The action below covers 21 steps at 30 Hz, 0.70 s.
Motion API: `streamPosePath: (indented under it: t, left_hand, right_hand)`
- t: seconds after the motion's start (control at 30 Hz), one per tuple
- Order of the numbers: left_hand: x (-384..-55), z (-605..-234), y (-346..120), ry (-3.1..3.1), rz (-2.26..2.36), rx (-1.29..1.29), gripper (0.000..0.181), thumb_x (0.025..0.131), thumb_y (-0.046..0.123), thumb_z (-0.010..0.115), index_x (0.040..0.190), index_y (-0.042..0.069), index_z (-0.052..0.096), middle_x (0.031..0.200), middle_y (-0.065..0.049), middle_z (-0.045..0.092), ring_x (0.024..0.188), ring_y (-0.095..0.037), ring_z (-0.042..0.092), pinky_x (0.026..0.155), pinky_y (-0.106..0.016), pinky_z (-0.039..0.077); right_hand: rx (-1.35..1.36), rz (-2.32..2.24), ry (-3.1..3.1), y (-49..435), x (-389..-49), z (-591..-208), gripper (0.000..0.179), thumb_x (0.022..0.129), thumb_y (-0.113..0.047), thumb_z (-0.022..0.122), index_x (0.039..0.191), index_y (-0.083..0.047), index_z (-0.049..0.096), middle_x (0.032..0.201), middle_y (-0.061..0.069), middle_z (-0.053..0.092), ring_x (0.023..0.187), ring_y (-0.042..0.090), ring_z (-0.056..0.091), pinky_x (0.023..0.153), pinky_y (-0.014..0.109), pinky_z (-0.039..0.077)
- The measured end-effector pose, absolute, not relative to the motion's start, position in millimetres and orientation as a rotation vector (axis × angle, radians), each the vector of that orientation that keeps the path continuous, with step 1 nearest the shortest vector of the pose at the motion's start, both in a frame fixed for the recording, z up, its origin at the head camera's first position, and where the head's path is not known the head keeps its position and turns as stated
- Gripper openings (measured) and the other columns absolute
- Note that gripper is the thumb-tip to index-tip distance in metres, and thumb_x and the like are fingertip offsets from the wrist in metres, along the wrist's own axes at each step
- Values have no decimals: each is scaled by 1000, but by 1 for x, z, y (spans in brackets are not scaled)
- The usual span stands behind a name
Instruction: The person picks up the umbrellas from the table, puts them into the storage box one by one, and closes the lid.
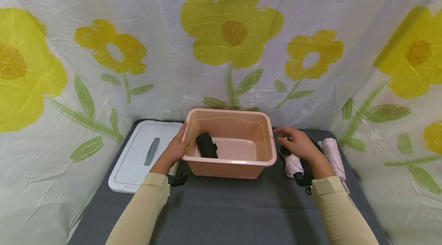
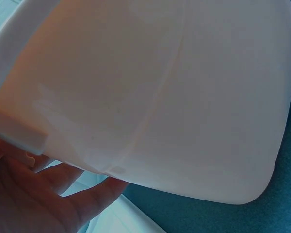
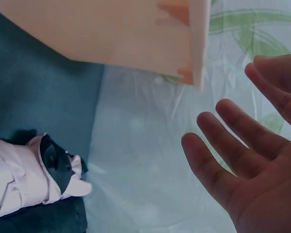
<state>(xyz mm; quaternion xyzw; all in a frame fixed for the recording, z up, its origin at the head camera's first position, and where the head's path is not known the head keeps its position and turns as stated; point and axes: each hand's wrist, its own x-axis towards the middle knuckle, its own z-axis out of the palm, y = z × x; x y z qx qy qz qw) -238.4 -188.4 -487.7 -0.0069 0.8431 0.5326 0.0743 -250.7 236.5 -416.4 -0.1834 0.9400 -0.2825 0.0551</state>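
Observation:
A pink plastic storage bin [image 1: 228, 169] stands at the middle of the dark table. Inside it, a black folded umbrella [image 1: 206, 146] leans near the left wall. My left hand [image 1: 177, 148] touches the bin's left side; the left wrist view shows its fingers [image 2: 97, 200] fairly straight below the rim. Off the bin's right side is my right hand [image 1: 297, 143], its spread fingers [image 3: 216, 177] holding nothing. Below that hand lies a pale pink folded umbrella [image 1: 293, 165] with black parts, and farther right another pink folded umbrella [image 1: 334, 157]. The right forearm partly hides dark things between them.
A white lid [image 1: 132, 160] with a grey handle [image 1: 152, 151] lies on the table left of the bin. Dark cloth [image 1: 221, 210] covers the tabletop. A flower-printed curtain [image 1: 165, 64] hangs behind and along both sides.

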Motion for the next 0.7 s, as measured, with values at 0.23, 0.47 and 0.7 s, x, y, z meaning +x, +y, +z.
streamPosePath:
  t: [0.23, 0.47, 0.7]
  left_hand:
    - [-239, -487, -188, 2527, 1596, -23, 75, 96, 10, 37, 156, 32, 0, 164, -9, 6, 149, -33, 14, 118, -53, 17]
    - [-239, -486, -188, 2517, 1596, -35, 74, 96, 10, 37, 156, 34, 0, 164, -10, 6, 149, -34, 14, 117, -54, 18]
    - [-239, -486, -188, 2512, 1582, -36, 74, 96, 10, 36, 156, 33, -2, 164, -12, 6, 148, -37, 15, 117, -55, 18]
  right_hand:
    - [-475, -849, 2877, 246, -249, -424, 38, 98, -26, 54, 134, -13, 56, 133, 18, 55, 116, 39, 55, 88, 55, 46]
    - [-457, -849, 2907, 254, -250, -436, 37, 97, -21, 55, 132, -10, 57, 131, 21, 55, 115, 41, 54, 90, 60, 45]
    - [-462, -841, 2933, 258, -248, -448, 38, 96, -21, 55, 131, -6, 57, 134, 24, 53, 118, 45, 54, 94, 61, 44]
